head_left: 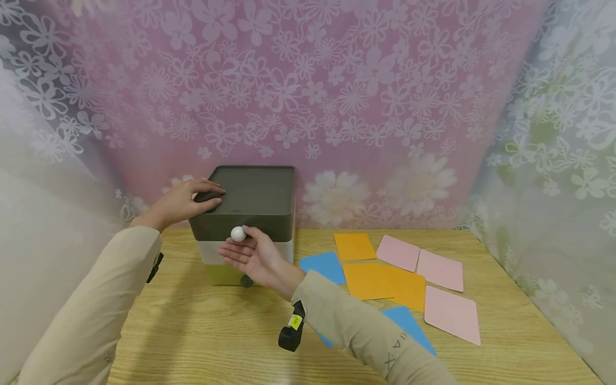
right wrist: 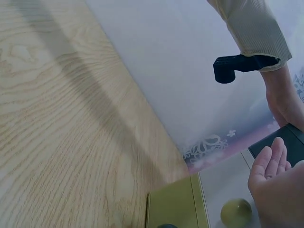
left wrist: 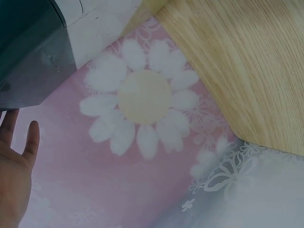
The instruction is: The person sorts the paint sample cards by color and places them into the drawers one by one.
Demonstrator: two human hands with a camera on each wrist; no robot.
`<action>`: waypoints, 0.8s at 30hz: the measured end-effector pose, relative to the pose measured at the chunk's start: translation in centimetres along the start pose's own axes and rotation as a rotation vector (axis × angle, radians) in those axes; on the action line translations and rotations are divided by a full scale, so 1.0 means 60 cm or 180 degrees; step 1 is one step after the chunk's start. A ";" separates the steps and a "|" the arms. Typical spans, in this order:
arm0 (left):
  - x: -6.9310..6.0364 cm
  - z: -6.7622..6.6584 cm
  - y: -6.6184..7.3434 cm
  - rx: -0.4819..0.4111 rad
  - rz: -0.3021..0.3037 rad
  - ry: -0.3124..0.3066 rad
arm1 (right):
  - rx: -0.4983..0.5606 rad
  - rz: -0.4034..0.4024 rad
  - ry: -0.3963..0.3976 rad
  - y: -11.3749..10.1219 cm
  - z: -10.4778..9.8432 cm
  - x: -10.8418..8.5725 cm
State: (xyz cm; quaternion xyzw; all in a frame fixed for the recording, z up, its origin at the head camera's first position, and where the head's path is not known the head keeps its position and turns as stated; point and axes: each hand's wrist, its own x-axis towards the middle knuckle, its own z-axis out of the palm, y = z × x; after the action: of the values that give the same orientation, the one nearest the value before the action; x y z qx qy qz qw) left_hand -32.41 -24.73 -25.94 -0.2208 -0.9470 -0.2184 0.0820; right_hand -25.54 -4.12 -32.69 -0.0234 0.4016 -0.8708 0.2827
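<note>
A small drawer box [head_left: 252,190] has three tiers: dark grey on top, white in the middle, olive at the bottom. My left hand [head_left: 180,202] rests on the box's top at its left edge, fingers and thumb stretched over the rim. On the front of the dark tier is a round white knob [head_left: 238,233]. My right hand [head_left: 252,259], palm up, holds this knob between thumb and index finger; the other fingers extend below. An olive knob [right wrist: 236,213] on the white tier shows in the right wrist view. A dark knob [head_left: 246,280] sits on the olive tier.
Right of the box, orange cards [head_left: 368,280], pink cards [head_left: 452,313] and blue cards [head_left: 323,267] lie on the wooden table [head_left: 231,342]. Some cards overlap, and my right sleeve hides part of the blue ones. Flowered cloth [head_left: 313,96] stands behind the table.
</note>
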 end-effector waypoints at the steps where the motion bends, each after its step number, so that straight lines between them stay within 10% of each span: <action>1: 0.000 0.000 0.001 0.0002 -0.0005 -0.0005 | 0.0020 -0.0002 0.0029 0.000 0.001 0.000; 24: -0.006 -0.004 0.007 -0.0090 -0.0075 -0.0093 | -0.0213 0.0149 0.0104 0.042 0.028 -0.095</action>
State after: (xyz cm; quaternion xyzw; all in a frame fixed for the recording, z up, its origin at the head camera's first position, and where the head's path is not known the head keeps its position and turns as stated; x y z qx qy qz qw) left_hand -31.87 -24.65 -25.64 -0.2139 -0.9475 -0.2295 0.0624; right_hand -19.09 -3.65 -32.29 -0.0093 0.4355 -0.8502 0.2955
